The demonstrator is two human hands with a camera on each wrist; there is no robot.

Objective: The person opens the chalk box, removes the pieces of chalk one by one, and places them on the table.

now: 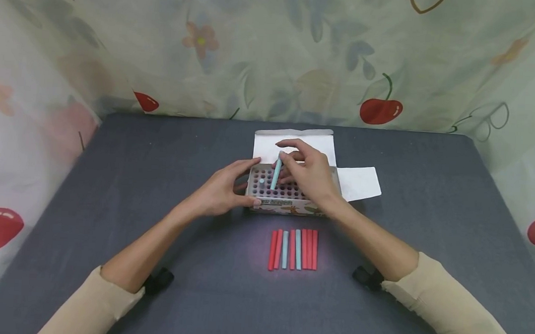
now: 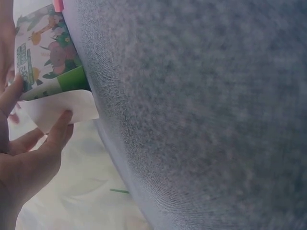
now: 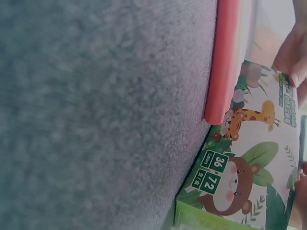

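Note:
A printed cardboard chalk box (image 1: 288, 208) lies open on the table, its inside a grid of round holes. My left hand (image 1: 225, 187) holds the box's left end, thumb at the front corner and fingers towards the back. In the left wrist view, those fingers touch a white side flap (image 2: 62, 109). Above the holes, my right hand (image 1: 310, 174) pinches a light blue chalk stick (image 1: 276, 175) between thumb and finger; its lower end is at the grid, and whether it is in a hole I cannot tell. Another pale blue chalk stick (image 1: 261, 183) stands upright in a hole to the left.
In front of the box, several red chalk sticks (image 1: 305, 249) and two light blue chalk sticks (image 1: 285, 249) lie side by side in a row. The raised white lid (image 1: 291, 140) is behind the box, and a white flap (image 1: 359, 183) sticks out right. Dark cloth (image 1: 187, 304) covers the table.

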